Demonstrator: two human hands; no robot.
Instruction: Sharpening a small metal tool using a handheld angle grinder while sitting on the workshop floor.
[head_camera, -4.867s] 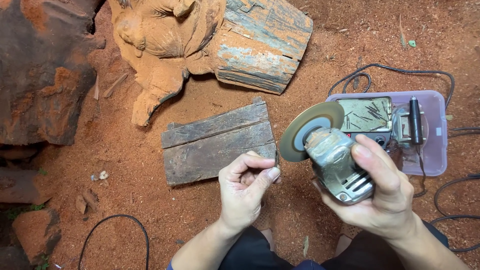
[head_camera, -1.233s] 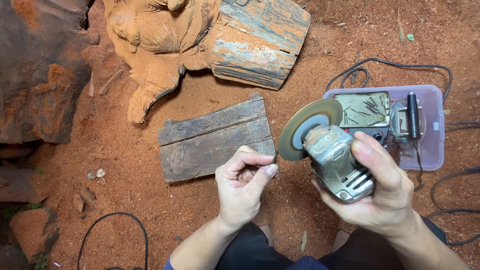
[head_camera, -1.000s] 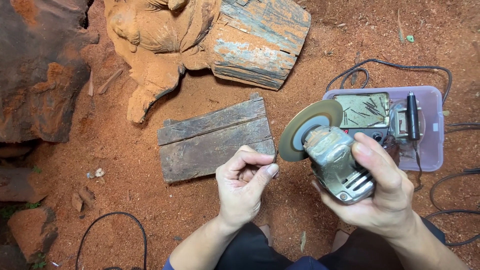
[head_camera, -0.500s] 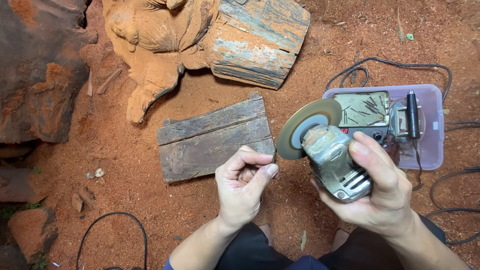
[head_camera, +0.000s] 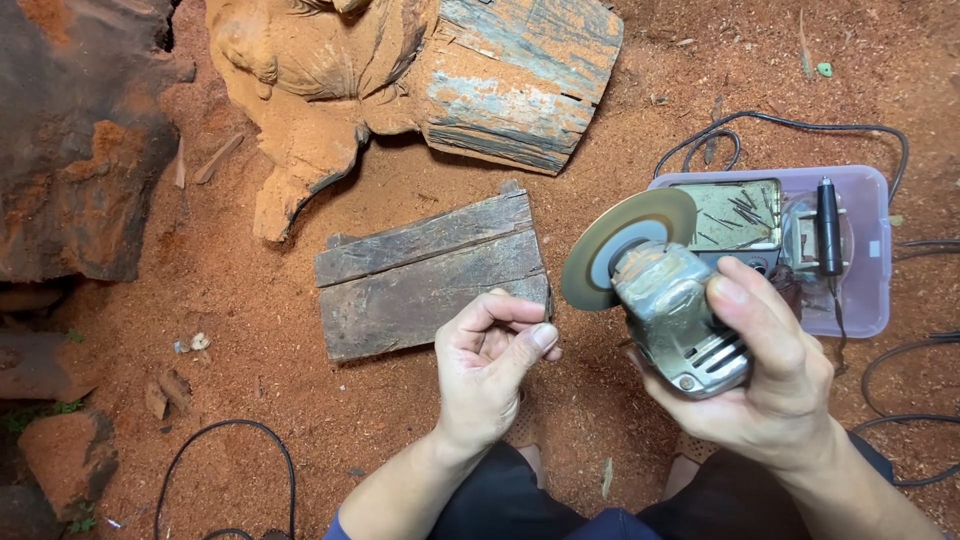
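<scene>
My right hand (head_camera: 765, 385) grips a worn grey angle grinder (head_camera: 680, 315) by its body, disc up. The round yellowish disc (head_camera: 625, 245) faces left, tilted on edge. My left hand (head_camera: 490, 365) hovers just left of the disc with thumb and fingers pinched together; whether something small is between them I cannot tell. A dark weathered wooden board (head_camera: 430, 275) lies flat on the red sawdust right behind my left hand. A large carved wooden block (head_camera: 410, 70), coated in red dust, stands at the top.
A pale purple plastic tray (head_camera: 870, 280) at the right holds a metal box, nails and a black-handled tool. Black cables (head_camera: 790, 125) loop around it and another cable (head_camera: 230, 435) curls at lower left. Big rough wood chunks (head_camera: 80, 140) fill the left side.
The grinder and both hands have barely shifted; the left fingers stay pinched beside the disc. Nothing else has moved.
</scene>
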